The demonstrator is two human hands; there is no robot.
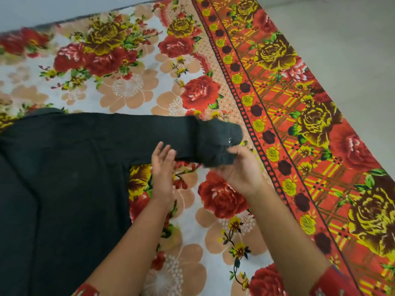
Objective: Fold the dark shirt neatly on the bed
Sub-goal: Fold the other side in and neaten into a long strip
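While right hand [241, 171] pinches cuff [222, 142], matte dark shirt [64, 167]

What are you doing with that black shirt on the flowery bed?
A person is starting to fold a dark black cloth shirt spread flat on a bed covered by a red and white floral bedsheet. The right hand grips the cuff end of the shirt's long sleeve, which stretches out sideways. The left hand is open, its fingertips touching the sleeve's lower edge. The sleeve is not yet folded in.
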